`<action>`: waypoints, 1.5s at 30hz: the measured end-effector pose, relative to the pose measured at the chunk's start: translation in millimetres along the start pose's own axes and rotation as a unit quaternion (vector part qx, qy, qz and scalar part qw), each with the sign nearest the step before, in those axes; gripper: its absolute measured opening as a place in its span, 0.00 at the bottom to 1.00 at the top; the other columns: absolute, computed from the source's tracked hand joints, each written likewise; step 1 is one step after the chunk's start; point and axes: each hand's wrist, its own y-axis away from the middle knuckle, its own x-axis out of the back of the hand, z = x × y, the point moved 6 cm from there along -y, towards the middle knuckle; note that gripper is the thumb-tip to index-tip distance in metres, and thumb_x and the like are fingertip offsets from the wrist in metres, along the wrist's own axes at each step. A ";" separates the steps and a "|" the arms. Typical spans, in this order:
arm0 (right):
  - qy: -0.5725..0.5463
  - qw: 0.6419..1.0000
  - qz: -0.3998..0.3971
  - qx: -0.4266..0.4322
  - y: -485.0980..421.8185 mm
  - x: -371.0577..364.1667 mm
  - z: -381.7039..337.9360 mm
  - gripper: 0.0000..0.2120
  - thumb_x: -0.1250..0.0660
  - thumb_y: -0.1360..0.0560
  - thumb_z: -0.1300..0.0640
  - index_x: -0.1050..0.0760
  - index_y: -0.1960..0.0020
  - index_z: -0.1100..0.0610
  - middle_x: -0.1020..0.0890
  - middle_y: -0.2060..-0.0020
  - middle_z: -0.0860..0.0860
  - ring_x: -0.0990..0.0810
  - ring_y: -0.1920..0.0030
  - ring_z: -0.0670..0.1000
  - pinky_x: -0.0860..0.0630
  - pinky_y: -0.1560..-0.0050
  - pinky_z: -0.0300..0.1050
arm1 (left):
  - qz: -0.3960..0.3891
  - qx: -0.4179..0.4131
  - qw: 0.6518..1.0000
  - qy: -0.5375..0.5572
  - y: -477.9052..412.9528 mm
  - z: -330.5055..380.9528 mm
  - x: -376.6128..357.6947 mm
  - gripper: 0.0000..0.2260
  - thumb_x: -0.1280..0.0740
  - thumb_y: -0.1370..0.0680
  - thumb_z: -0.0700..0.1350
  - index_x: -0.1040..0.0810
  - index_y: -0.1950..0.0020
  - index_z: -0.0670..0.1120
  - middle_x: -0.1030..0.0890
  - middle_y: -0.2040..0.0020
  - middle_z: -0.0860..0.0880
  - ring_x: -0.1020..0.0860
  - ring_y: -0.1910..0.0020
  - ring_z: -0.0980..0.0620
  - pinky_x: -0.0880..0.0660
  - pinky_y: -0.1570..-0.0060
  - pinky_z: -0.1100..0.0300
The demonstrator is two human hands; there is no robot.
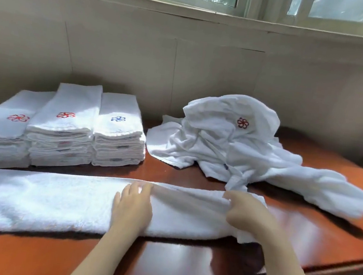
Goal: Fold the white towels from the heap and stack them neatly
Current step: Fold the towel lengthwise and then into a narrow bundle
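Left grip (131, 209) wide on one long towel (42, 200), right grip (244, 216) pinching it, three stacks (63, 127), one heap (231, 148)

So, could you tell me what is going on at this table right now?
A person is folding a long white towel laid across the wooden table. The left hand presses flat on it near the middle, while the right hand pinches its right end. Three stacks of folded towels sit at the back left, and the heap of unfolded towels lies at the back right.
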 end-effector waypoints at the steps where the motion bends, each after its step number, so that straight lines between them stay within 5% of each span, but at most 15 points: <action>1: -0.031 0.999 0.019 -0.026 1.0 4.5 17.8 0.14 0.42 0.32 0.64 0.24 0.51 0.53 0.22 0.56 0.49 0.27 0.57 0.50 0.33 0.60 0.41 | 0.004 -0.012 1.000 0.011 -1.3 0.8 0.3 0.19 0.44 0.20 0.45 0.36 0.29 0.56 0.32 0.31 0.52 0.33 0.32 0.50 0.36 0.37 0.57; 5: -0.151 0.973 0.119 -0.128 -7.3 7.3 83.9 0.05 0.40 0.34 0.62 0.30 0.67 0.55 0.24 0.67 0.51 0.24 0.59 0.58 0.31 0.63 0.46 | -0.004 -0.092 0.994 0.052 -3.0 16.1 -0.9 0.18 0.41 0.20 0.41 0.31 0.32 0.54 0.28 0.36 0.52 0.28 0.38 0.49 0.34 0.40 0.58; 11: -0.268 0.921 0.179 -0.218 -28.5 -15.8 117.4 0.05 0.37 0.24 0.56 0.24 0.52 0.57 0.19 0.47 0.57 0.24 0.43 0.59 0.31 0.51 0.46 | -0.025 -0.156 0.984 0.079 -2.2 34.9 -3.6 0.16 0.42 0.19 0.42 0.27 0.33 0.53 0.28 0.31 0.53 0.31 0.32 0.52 0.37 0.35 0.58; 22: -0.326 0.877 0.238 -0.261 -13.2 -11.0 127.4 0.12 0.40 0.28 0.67 0.31 0.45 0.57 0.28 0.57 0.50 0.31 0.54 0.55 0.37 0.55 0.44 | -0.051 -0.171 0.978 0.111 3.1 33.1 5.7 0.16 0.42 0.19 0.42 0.27 0.32 0.51 0.30 0.31 0.51 0.31 0.32 0.50 0.38 0.34 0.60; 26: -0.298 0.904 0.191 -0.240 -14.0 -13.9 127.1 0.08 0.39 0.28 0.63 0.30 0.49 0.56 0.25 0.53 0.51 0.28 0.51 0.55 0.34 0.54 0.45 | -0.047 -0.173 0.974 0.139 8.1 33.0 15.7 0.15 0.41 0.19 0.44 0.27 0.33 0.51 0.30 0.31 0.52 0.31 0.32 0.51 0.37 0.35 0.60; 31: -0.199 0.954 0.137 -0.177 -30.3 -14.5 107.4 0.13 0.33 0.29 0.43 0.30 0.51 0.51 0.23 0.56 0.46 0.24 0.50 0.53 0.33 0.55 0.45 | -0.107 -0.204 0.970 0.080 17.6 40.4 11.4 0.18 0.46 0.18 0.53 0.36 0.27 0.56 0.38 0.25 0.54 0.43 0.26 0.57 0.45 0.30 0.61; 35: -0.228 0.938 0.171 -0.194 -25.5 -12.5 108.8 0.06 0.33 0.30 0.55 0.30 0.58 0.52 0.23 0.59 0.47 0.25 0.55 0.53 0.33 0.58 0.45 | -0.095 -0.211 0.968 0.094 21.0 43.5 17.1 0.17 0.43 0.19 0.54 0.32 0.30 0.55 0.32 0.32 0.55 0.36 0.31 0.55 0.40 0.34 0.61; 38: -0.251 0.927 0.201 -0.192 -18.6 -10.4 112.3 0.05 0.37 0.30 0.62 0.27 0.60 0.52 0.23 0.62 0.48 0.23 0.52 0.56 0.31 0.57 0.44 | -0.089 -0.207 0.969 0.105 22.1 47.5 22.6 0.09 0.40 0.20 0.53 0.27 0.42 0.54 0.29 0.44 0.56 0.31 0.40 0.54 0.36 0.41 0.59; 40: -0.243 0.929 0.198 -0.198 -16.4 -13.5 114.2 0.07 0.39 0.27 0.62 0.24 0.56 0.53 0.19 0.55 0.51 0.22 0.48 0.57 0.31 0.55 0.44 | -0.104 -0.212 0.967 0.100 23.0 52.6 24.3 0.03 0.39 0.20 0.52 0.30 0.50 0.54 0.30 0.50 0.56 0.30 0.43 0.53 0.35 0.43 0.58; 45: -0.261 0.916 0.203 -0.226 -12.9 -16.2 117.4 0.15 0.41 0.25 0.62 0.21 0.44 0.54 0.19 0.44 0.52 0.24 0.43 0.56 0.32 0.52 0.44 | -0.164 -0.256 0.941 0.150 26.0 61.0 31.8 0.09 0.40 0.20 0.46 0.35 0.58 0.55 0.30 0.53 0.55 0.32 0.50 0.54 0.34 0.45 0.60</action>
